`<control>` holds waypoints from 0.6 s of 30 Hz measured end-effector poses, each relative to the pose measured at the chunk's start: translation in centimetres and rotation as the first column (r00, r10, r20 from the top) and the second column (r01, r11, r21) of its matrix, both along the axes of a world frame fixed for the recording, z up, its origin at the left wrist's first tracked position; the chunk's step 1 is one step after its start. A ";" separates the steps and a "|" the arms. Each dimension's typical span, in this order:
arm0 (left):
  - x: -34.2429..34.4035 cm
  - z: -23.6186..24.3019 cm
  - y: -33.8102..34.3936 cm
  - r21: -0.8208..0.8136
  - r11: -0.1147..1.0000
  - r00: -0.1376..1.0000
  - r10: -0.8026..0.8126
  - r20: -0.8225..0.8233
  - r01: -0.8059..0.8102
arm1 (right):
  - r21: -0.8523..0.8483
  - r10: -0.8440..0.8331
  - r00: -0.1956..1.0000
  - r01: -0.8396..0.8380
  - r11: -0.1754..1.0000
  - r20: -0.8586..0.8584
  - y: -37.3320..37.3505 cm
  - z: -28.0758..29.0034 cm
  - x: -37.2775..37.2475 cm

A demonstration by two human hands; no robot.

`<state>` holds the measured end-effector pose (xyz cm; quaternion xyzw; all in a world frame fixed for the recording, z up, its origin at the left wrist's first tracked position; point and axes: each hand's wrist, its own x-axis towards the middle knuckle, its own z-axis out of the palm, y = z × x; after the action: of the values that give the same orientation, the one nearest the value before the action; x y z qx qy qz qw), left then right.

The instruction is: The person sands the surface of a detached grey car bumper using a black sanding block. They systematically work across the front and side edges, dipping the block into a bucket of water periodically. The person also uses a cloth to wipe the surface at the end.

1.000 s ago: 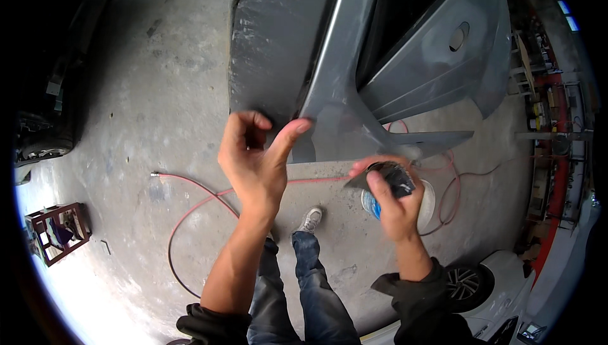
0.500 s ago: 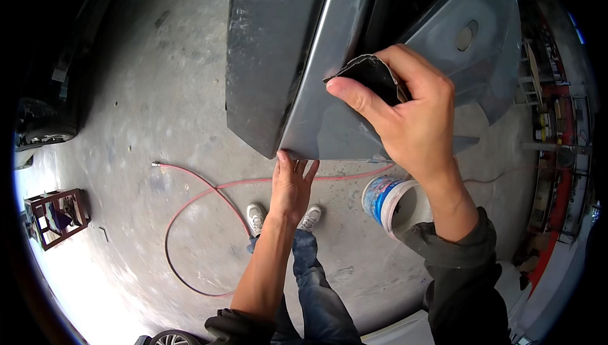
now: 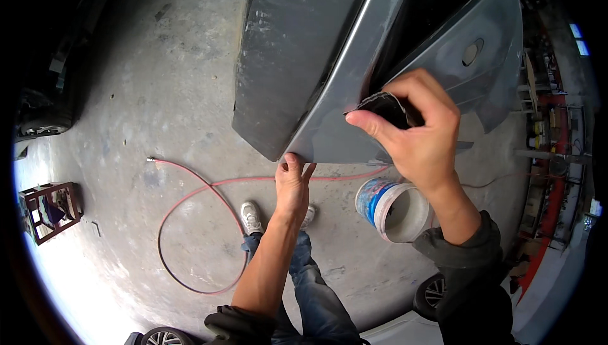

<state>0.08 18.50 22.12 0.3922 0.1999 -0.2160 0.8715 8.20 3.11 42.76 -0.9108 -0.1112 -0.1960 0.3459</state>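
Right hand: the person's right hand (image 3: pixel 425 126) is gripping a bent dark sheet (image 3: pixel 394 109) between the thumb and curled fingers.
Dark sheet: it is curving inside that grip, overlapping the grey panel (image 3: pixel 345 123) from where I'm standing.
Left hand: the left hand (image 3: pixel 292 183) is touching the panel's lower corner with its thumb; its fingers are hiding beneath, so I can't tell whether it is clamping the edge.
Grey panel: it is slanting away above both hands, showing a dark opening and a small oval hole (image 3: pixel 472 52).
Bucket: a blue-and-white bucket (image 3: pixel 380 202) is leaning in my view below the right hand.
Shoes: one pale shoe (image 3: pixel 251 217) is showing beside the left forearm.
Hose: a red hose (image 3: pixel 244 180) is looping across the concrete floor (image 3: pixel 171 98).
Edges: a reddish-brown frame (image 3: pixel 73 202) is standing far left; cluttered shelves (image 3: pixel 538 136) are lining the right.
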 end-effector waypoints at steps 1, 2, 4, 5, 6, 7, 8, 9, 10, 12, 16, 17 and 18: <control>0.1 0.3 0.0 0.005 1.000 1.000 -0.003 0.005 0.003 | 0.035 -0.012 1.000 0.013 0.999 -0.012 0.0 0.2 0.1; 0.2 0.6 -0.2 0.005 1.000 0.999 0.027 -0.023 -0.027 | 0.076 -0.025 0.999 0.022 0.997 0.044 0.8 0.5 0.6; 0.1 1.4 -0.4 0.011 0.996 0.993 0.089 -0.080 -0.088 | 0.052 -0.045 0.997 0.041 0.998 0.067 0.7 -0.3 0.3; 0.1 1.6 -0.5 0.025 0.995 0.990 0.095 -0.104 -0.093 | 0.044 -0.054 0.996 0.050 0.998 0.077 0.7 -1.0 0.0; 0.0 1.7 -0.5 0.039 0.994 0.986 0.102 -0.128 -0.098 | 0.056 -0.047 0.998 0.046 0.997 0.030 0.2 -1.8 -0.8; 0.0 1.8 -0.5 0.050 0.993 0.983 0.110 -0.149 -0.104 | 0.069 -0.050 0.998 0.047 0.996 0.041 0.1 -1.9 -0.9; -0.2 1.4 -0.5 0.075 0.993 0.985 0.097 -0.140 -0.087 | 0.083 -0.053 0.997 0.049 0.995 0.052 0.1 -1.9 -1.0; -0.5 0.5 -0.5 0.101 0.992 0.988 0.083 -0.131 -0.070 | 0.098 -0.057 0.996 0.050 0.994 0.063 0.1 -2.0 -1.0; -0.5 0.0 -0.5 0.125 0.991 0.990 0.067 -0.122 -0.051 | 0.079 -0.058 0.995 0.052 0.996 0.079 0.7 -1.2 -0.4; -0.2 0.3 -0.9 0.115 0.992 0.992 0.069 -0.107 -0.057 | 0.187 -0.091 0.990 0.070 0.980 0.105 2.0 -1.0 0.9; -0.7 -0.9 -0.7 0.118 0.992 0.993 0.059 -0.101 -0.047 | 0.129 -0.082 0.987 0.064 0.989 0.139 0.8 -2.5 -0.5; -0.7 -1.1 -0.6 0.134 0.990 0.992 0.068 -0.104 -0.054 | 0.105 -0.041 0.987 0.025 0.994 0.156 0.4 -2.5 -0.5; -0.6 -1.8 -0.4 0.145 0.989 0.996 0.051 -0.075 -0.040 | 0.140 -0.069 0.988 0.049 0.989 0.139 0.4 -2.5 -0.5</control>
<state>-0.57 18.14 20.31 0.4404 0.2577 -0.1964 0.8373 7.72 3.47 40.28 -0.8714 -0.0950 -0.2783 0.3926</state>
